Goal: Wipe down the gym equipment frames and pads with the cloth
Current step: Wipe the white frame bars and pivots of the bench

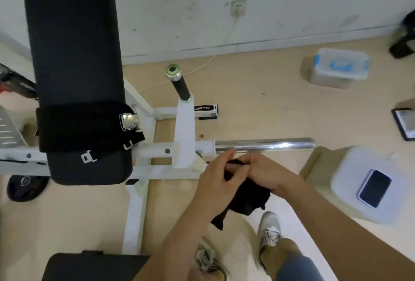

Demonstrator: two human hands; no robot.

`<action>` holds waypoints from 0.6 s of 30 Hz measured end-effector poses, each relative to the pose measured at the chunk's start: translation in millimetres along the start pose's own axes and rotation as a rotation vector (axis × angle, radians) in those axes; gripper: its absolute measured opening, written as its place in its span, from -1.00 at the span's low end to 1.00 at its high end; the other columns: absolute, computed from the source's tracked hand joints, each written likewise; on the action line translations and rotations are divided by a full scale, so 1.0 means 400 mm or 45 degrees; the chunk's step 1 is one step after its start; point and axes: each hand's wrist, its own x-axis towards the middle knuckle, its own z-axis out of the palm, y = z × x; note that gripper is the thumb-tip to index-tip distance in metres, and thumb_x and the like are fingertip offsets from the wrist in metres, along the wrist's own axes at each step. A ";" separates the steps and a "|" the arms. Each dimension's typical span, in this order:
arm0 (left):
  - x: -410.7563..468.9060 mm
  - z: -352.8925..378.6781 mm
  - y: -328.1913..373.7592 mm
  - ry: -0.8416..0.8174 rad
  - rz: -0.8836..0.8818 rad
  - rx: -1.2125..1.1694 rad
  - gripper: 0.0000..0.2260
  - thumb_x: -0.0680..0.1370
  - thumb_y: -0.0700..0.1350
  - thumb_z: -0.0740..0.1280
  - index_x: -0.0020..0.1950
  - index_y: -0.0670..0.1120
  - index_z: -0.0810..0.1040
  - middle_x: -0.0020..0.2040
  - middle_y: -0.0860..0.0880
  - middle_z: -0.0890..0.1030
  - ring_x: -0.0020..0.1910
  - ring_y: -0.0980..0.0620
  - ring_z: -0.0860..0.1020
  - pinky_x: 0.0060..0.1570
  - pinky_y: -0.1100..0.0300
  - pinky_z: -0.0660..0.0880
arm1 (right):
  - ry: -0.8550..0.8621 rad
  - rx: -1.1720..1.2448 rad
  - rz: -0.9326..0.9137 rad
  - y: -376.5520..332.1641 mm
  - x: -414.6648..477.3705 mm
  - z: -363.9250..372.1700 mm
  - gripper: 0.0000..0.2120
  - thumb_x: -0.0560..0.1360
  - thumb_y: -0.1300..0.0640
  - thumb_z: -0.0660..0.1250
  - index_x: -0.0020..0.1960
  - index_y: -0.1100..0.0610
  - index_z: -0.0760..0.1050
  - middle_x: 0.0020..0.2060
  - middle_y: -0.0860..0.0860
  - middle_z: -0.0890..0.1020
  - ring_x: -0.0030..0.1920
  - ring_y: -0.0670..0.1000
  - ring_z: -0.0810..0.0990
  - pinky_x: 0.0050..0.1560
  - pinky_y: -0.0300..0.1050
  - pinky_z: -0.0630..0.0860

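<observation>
Black cloth (249,195) hangs bunched between both hands, the left hand (215,181) and right hand (267,172) each pinching its top fold. Just beyond them the chrome bar (265,144) runs sideways off the white frame (184,137), its free end nearer the right hand.

Two bare arms, two sporty shoes and a bit of blue-grey clothing.
The left hand (215,181) and the right hand (267,175) are bare, and both arms are bare all the way to the edge of the picture. The right foot wears a grey and white lace-up sports shoe (269,228) with white laces. The left foot wears a blurry grey and white sports shoe (206,258) with dark stripy marks and a little yellow patch at its lower end. A blue-grey piece of clothing (298,267) covers the right leg higher up; shorts or trousers, it is hard to tell.
</observation>
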 end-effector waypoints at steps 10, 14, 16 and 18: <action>-0.189 -0.113 0.480 0.138 -0.249 -0.888 -0.82 0.59 -0.01 0.30 0.06 -0.04 0.65 -0.06 -0.07 0.71 -0.06 -0.04 0.68 -0.03 0.05 0.59 | -0.055 0.644 -0.049 -0.340 -0.419 -0.236 -0.80 0.46 0.17 0.36 0.05 0.22 0.57 -0.14 0.14 0.66 -0.19 0.03 0.65 -0.26 -0.17 0.58; -0.209 -0.098 0.557 0.210 -0.254 -0.919 -0.79 0.58 0.04 0.30 0.05 -0.04 0.66 -0.05 -0.07 0.71 -0.04 -0.05 0.68 0.05 0.01 0.57 | 0.099 0.746 -0.145 -0.405 -0.478 -0.276 -0.75 0.54 0.11 0.30 0.02 0.29 0.61 -0.13 0.23 0.67 -0.21 0.08 0.67 -0.28 -0.16 0.59; -0.202 -0.086 0.565 0.459 -0.066 -0.573 -0.87 0.55 0.05 0.35 0.04 0.07 0.63 -0.01 0.04 0.66 -0.03 0.05 0.63 0.08 0.02 0.54 | 0.145 0.855 -0.186 -0.435 -0.489 -0.272 -0.72 0.56 0.09 0.28 0.04 0.30 0.62 -0.08 0.23 0.68 -0.16 0.10 0.69 -0.24 -0.16 0.60; -0.204 -0.087 0.583 0.719 0.128 -0.365 -0.87 0.50 -0.02 0.40 0.03 0.11 0.55 -0.02 0.07 0.53 -0.08 0.10 0.52 0.02 0.14 0.51 | 0.203 0.919 -0.221 -0.460 -0.490 -0.263 -0.72 0.57 0.09 0.27 0.03 0.28 0.63 -0.05 0.23 0.68 -0.10 0.12 0.68 -0.15 -0.12 0.62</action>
